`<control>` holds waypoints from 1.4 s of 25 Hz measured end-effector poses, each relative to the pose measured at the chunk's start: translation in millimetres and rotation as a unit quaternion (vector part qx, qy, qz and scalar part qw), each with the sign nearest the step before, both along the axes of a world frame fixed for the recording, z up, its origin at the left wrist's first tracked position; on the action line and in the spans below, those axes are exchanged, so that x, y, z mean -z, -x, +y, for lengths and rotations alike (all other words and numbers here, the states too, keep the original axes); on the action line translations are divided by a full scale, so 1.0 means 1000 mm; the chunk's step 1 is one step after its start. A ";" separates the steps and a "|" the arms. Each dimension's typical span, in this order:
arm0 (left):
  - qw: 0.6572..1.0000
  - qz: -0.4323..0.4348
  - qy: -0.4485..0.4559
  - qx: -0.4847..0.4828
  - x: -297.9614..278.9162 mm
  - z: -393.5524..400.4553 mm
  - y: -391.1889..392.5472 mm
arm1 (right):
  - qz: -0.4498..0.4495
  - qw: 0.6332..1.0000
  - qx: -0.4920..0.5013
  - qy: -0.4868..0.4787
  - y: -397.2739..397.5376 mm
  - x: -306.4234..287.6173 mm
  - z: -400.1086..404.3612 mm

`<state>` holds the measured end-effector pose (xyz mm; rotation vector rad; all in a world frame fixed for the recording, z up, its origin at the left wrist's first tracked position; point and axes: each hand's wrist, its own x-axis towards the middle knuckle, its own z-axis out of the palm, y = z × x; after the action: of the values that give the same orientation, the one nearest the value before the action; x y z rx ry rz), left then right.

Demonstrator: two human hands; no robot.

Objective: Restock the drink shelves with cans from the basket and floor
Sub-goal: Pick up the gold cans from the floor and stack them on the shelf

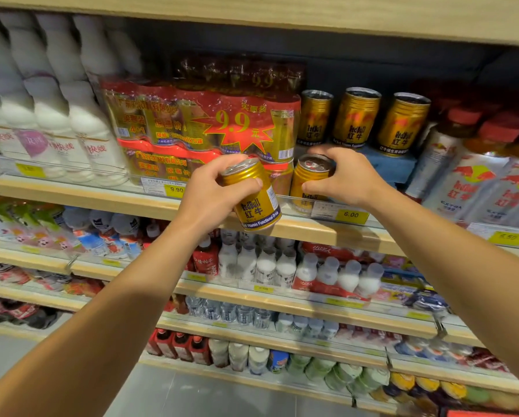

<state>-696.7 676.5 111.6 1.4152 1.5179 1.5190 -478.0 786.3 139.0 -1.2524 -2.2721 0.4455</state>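
Observation:
My left hand (pixel 210 191) grips a gold Red Bull can (pixel 256 203), tilted, in front of the shelf edge (pixel 312 228). My right hand (pixel 348 179) holds a second gold can (pixel 307 183) by its top; this can stands upright at the front of the shelf behind the clear rail. Three more gold cans (pixel 357 118) stand in a row on a raised blue block (pixel 387 167) behind it. The basket and the floor cans are out of view.
Red shrink-wrapped multipacks (pixel 204 121) sit left of the cans, white bottles (pixel 56 115) further left. Silver Red Bull pouches (pixel 474 188) crowd the right. A yellow 6.00 price tag (pixel 351 215) hangs below the can. Lower shelves hold bottles and packs.

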 end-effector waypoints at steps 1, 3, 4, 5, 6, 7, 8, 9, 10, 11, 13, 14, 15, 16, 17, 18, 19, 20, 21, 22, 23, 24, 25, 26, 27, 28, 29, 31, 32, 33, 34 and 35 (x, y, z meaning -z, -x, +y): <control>1.000 -0.001 0.000 0.001 0.000 0.000 -0.001 | 0.007 1.000 0.004 0.001 0.000 0.001 -0.001; 1.000 0.001 0.001 0.008 0.000 0.000 -0.004 | 0.021 1.000 0.015 0.006 0.002 0.005 -0.002; 1.000 0.001 0.001 0.010 0.001 0.000 -0.005 | 0.027 0.999 0.020 0.006 0.003 0.006 -0.003; 1.000 0.001 0.001 0.011 0.001 -0.001 -0.006 | 0.032 0.999 0.024 0.007 0.004 0.007 -0.004; 1.000 0.001 0.000 0.012 0.001 -0.001 -0.007 | 0.035 0.999 0.027 0.008 0.005 0.007 -0.005; 1.000 0.001 -0.001 0.012 0.001 -0.002 -0.008 | 0.037 0.999 0.030 0.010 0.007 0.008 -0.005; 1.000 0.001 -0.001 0.011 0.000 -0.003 -0.009 | 0.036 0.999 0.031 0.012 0.008 0.008 -0.005; 1.000 0.002 -0.001 0.012 -0.001 -0.005 -0.009 | 0.033 0.999 0.033 0.014 0.009 0.008 -0.005; 1.000 0.003 -0.001 0.012 -0.002 -0.006 -0.010 | 0.028 0.999 0.036 0.015 0.010 0.009 -0.005; 1.000 0.006 0.000 0.012 -0.003 -0.007 -0.010 | 0.021 0.999 0.037 0.017 0.010 0.009 -0.005; 1.000 0.017 0.002 0.010 -0.007 -0.008 -0.012 | 0.016 0.999 0.037 0.020 0.005 0.009 -0.007; 1.000 0.025 0.000 0.012 -0.010 -0.008 -0.013 | 0.018 0.999 0.041 0.018 -0.001 0.008 -0.010; 0.999 0.032 -0.002 0.012 -0.013 -0.008 -0.017 | 0.018 0.999 0.048 0.012 -0.010 0.009 -0.013; 0.999 0.037 -0.007 0.011 -0.016 -0.007 -0.021 | 0.015 0.998 0.053 0.002 -0.020 0.011 -0.017; 0.999 0.042 -0.013 0.010 -0.019 -0.006 -0.027 | 0.007 0.998 0.056 -0.011 -0.033 0.014 -0.020; 0.999 0.048 -0.021 0.014 -0.023 -0.004 -0.035 | -0.007 0.998 0.060 -0.022 -0.047 0.019 -0.023; 0.998 0.056 -0.028 0.019 -0.028 -0.001 -0.044 | -0.029 0.997 0.064 -0.029 -0.062 0.025 -0.026; 0.997 0.067 -0.034 0.026 -0.032 0.002 -0.054 | -0.056 0.995 0.068 -0.037 -0.076 0.031 -0.029; 0.996 0.077 -0.038 0.033 -0.038 0.006 -0.063 | -0.087 0.993 0.072 -0.046 -0.088 0.038 -0.031; 0.994 0.087 -0.041 0.042 -0.043 0.010 -0.073 | -0.118 0.988 0.075 -0.059 -0.097 0.044 -0.032; 0.993 0.101 -0.043 0.049 -0.048 0.015 -0.084 | -0.147 0.983 0.077 -0.078 -0.106 0.049 -0.033; 0.990 0.120 -0.048 0.055 -0.053 0.021 -0.095 | -0.171 0.977 0.076 -0.100 -0.111 0.053 -0.033; 0.986 0.146 -0.052 0.058 -0.058 0.027 -0.106 | -0.188 0.972 0.076 -0.121 -0.116 0.057 -0.033; 0.981 0.178 -0.056 0.057 -0.062 0.033 -0.116 | -0.200 0.967 0.078 -0.137 -0.120 0.061 -0.033; 0.973 0.216 -0.058 0.053 -0.066 0.041 -0.125 | -0.209 0.963 0.078 -0.152 -0.123 0.065 -0.033; 0.963 0.257 -0.057 0.047 -0.071 0.049 -0.132 | -0.217 0.959 0.079 -0.167 -0.127 0.069 -0.032; 0.952 0.297 -0.052 0.044 -0.074 0.057 -0.138 | -0.221 0.955 0.078 -0.184 -0.131 0.074 -0.032; 0.931 0.359 -0.029 0.059 -0.080 0.071 -0.146 | -0.216 0.951 0.080 -0.206 -0.136 0.080 -0.031; 0.920 0.385 -0.012 0.071 -0.081 0.078 -0.150 | -0.210 0.951 0.079 -0.211 -0.138 0.082 -0.030; 0.906 0.416 0.007 0.080 -0.082 0.084 -0.153 | -0.204 0.952 0.076 -0.214 -0.139 0.083 -0.030; 0.888 0.452 0.029 0.084 -0.083 0.091 -0.156 | -0.199 0.953 0.074 -0.216 -0.140 0.084 -0.029; 0.868 0.487 0.054 0.083 -0.082 0.097 -0.159 | -0.195 0.953 0.074 -0.219 -0.139 0.085 -0.029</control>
<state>-537.6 773.3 194.0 2.3425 1.8794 0.5529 -338.9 756.8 54.3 -1.3418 -2.3811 -0.3785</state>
